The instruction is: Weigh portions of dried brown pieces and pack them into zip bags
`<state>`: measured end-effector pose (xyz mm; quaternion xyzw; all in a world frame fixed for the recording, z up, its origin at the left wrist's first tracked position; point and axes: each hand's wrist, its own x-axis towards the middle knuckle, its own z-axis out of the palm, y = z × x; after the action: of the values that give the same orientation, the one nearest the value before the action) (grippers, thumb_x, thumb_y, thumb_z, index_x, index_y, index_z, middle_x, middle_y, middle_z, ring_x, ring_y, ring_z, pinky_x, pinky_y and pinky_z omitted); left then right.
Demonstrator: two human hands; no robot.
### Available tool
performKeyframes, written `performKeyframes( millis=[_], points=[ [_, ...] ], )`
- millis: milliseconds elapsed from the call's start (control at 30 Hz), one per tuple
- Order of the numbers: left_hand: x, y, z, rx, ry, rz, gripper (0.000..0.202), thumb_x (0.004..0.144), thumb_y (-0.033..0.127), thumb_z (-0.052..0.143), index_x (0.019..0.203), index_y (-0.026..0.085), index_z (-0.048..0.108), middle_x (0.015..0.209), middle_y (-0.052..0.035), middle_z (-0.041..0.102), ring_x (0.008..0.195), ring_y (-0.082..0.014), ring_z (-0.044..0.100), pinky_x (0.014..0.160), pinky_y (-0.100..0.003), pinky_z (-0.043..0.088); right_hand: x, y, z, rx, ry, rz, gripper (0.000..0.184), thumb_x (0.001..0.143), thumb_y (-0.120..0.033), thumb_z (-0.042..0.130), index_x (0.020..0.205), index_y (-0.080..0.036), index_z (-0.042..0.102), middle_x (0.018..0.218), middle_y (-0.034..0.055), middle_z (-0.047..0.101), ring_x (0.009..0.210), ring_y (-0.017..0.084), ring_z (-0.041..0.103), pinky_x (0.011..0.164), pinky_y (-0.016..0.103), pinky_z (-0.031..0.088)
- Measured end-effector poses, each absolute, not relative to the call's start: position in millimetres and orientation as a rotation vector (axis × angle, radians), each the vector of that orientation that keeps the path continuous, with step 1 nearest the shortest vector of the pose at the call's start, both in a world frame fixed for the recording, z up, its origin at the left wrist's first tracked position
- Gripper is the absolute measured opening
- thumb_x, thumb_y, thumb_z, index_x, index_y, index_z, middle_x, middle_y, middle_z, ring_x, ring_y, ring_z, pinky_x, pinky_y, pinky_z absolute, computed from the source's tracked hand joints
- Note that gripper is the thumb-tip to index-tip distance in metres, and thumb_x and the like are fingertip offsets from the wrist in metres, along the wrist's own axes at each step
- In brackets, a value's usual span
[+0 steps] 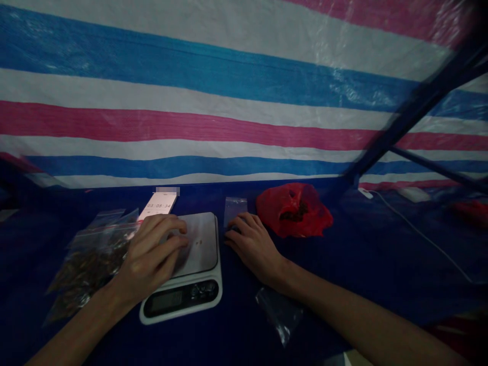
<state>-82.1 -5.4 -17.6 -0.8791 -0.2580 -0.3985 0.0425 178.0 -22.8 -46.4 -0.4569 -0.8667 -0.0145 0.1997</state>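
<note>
Your left hand (152, 251) lies palm down on the steel plate of the kitchen scale (198, 244), fingers loosely curled and spread across the plate's left half. It grips nothing; the fingertips rest on the metal near the plate's middle. The scale stands on the dark blue table (381, 254), close to its near edge, and its display faces you; the reading is too dim to make out.

Your right hand (253, 244) rests flat on the table just beside the scale's right edge, fingers bent and pointing toward the far side. The fingertips touch the near end of a small clear bag (235, 207), which lies flat past the hand, level with the scale's far right corner. The hand presses rather than clasps; nothing is closed inside it.

Under your right forearm, toward the near edge, lies a second clear bag (280, 312), crumpled. To the right of the small bag sits a red plastic bag (293, 208), open at the top, with dark material showing inside. Left of the scale, a larger clear bag of brown dried material (89, 259) lies just beside your left wrist. Behind the scale, toward the far edge, a phone (158, 206) shows a timer. A white cable (419, 231) runs across the table's right side.
</note>
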Motion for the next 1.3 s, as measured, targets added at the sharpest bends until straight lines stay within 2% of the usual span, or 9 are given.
performKeyframes(
  millis=[167,267,400,567,700,1000,1167,1300],
  points=[
    [-91,0,-12,-2.616,-0.856,-1.244,0.023,0.084,0.006,0.054,0.091,0.027,0.062,0.097,-0.0053,0.066,0.090,-0.0251,0.062,0.076,-0.046,0.047,194,-25,-30,-1.175,-2.131,0.063,0.015,0.097,-0.029,0.063,0.107,-0.027,0.074,0.108,0.0068,0.072,0.110,0.026,0.056,0.095,0.043,0.047],
    [-98,7,-9,-2.532,-0.950,-1.268,0.021,0.085,0.008,0.053,0.086,0.026,0.062,0.096,-0.0048,0.065,0.089,-0.0246,0.060,0.075,-0.045,0.045,207,-23,-24,-1.147,-1.986,0.180,0.016,0.098,-0.022,0.060,0.106,-0.026,0.074,0.102,0.0057,0.073,0.100,0.023,0.059,0.090,0.039,0.048],
    [-108,18,-12,-2.435,-1.060,-1.276,0.020,0.087,0.010,0.051,0.078,0.023,0.063,0.093,-0.0035,0.064,0.087,-0.0221,0.059,0.077,-0.043,0.045,213,-17,-25,-1.178,-1.917,0.271,0.019,0.093,-0.012,0.064,0.106,-0.023,0.072,0.100,0.0053,0.073,0.099,0.022,0.059,0.089,0.038,0.048],
    [-111,24,-16,-2.430,-1.111,-1.268,0.023,0.087,0.008,0.048,0.074,0.020,0.062,0.091,-0.0044,0.063,0.089,-0.0208,0.058,0.080,-0.040,0.045,213,-13,-29,-1.173,-1.915,0.309,0.012,0.088,-0.009,0.070,0.091,-0.020,0.070,0.096,0.0046,0.073,0.097,0.022,0.059,0.087,0.037,0.046],
    [-108,21,-14,-2.434,-1.068,-1.242,0.023,0.087,0.008,0.048,0.073,0.019,0.062,0.092,-0.0054,0.063,0.089,-0.0207,0.058,0.080,-0.039,0.044,213,-11,-30,-1.116,-1.916,0.309,0.014,0.087,-0.006,0.069,0.089,-0.020,0.070,0.094,0.0040,0.073,0.095,0.022,0.060,0.087,0.037,0.046],
    [-102,16,-16,-2.423,-0.926,-1.189,0.022,0.088,0.008,0.050,0.076,0.019,0.064,0.094,-0.0064,0.064,0.088,-0.0220,0.058,0.077,-0.037,0.041,217,-11,-25,-1.100,-1.958,0.283,0.012,0.092,-0.014,0.066,0.096,-0.021,0.074,0.097,0.0055,0.076,0.098,0.022,0.065,0.089,0.037,0.047],
    [-101,19,-24,-2.431,-0.870,-1.122,0.021,0.086,0.007,0.051,0.077,0.020,0.065,0.097,-0.0070,0.065,0.089,-0.0222,0.058,0.075,-0.037,0.040,221,-11,-21,-1.065,-1.944,0.302,0.017,0.096,-0.018,0.060,0.104,-0.022,0.074,0.092,0.0050,0.078,0.089,0.021,0.069,0.086,0.035,0.049],
    [-98,18,-24,-2.436,-0.838,-1.122,0.021,0.084,0.005,0.051,0.080,0.020,0.065,0.099,-0.0076,0.065,0.090,-0.0222,0.059,0.076,-0.036,0.040,222,-11,-22,-1.016,-2.039,0.253,0.019,0.097,-0.018,0.059,0.107,-0.023,0.074,0.092,0.0037,0.079,0.090,0.021,0.069,0.087,0.036,0.047]
  ],
)
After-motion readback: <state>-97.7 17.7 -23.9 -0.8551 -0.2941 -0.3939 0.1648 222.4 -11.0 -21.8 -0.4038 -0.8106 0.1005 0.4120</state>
